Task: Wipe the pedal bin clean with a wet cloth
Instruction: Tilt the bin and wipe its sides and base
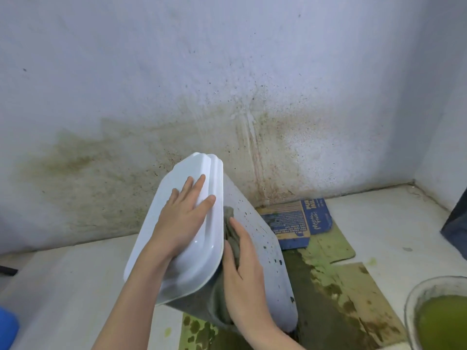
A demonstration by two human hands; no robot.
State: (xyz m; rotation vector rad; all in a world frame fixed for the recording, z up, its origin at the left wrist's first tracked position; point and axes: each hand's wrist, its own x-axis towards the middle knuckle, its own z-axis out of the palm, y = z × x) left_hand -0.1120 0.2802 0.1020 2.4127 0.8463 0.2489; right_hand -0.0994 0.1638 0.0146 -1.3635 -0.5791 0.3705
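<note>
A white plastic pedal bin (262, 238) stands tilted to the left on stained cardboard, its side speckled with dark spots. Its white lid (174, 271) is closed. My left hand (182, 218) lies flat on the lid with fingers spread, steadying it. My right hand (243, 271) presses a grey-green wet cloth (231, 231) against the bin's side just under the lid's rim. Most of the cloth is hidden beneath that hand.
A stained, speckled wall (227, 97) rises right behind the bin. Flattened cardboard (353, 286) and a blue milk carton (298, 221) lie on the floor to the right. A bowl of green liquid (442, 319) sits at the lower right. A blue object (7, 327) is at the lower left.
</note>
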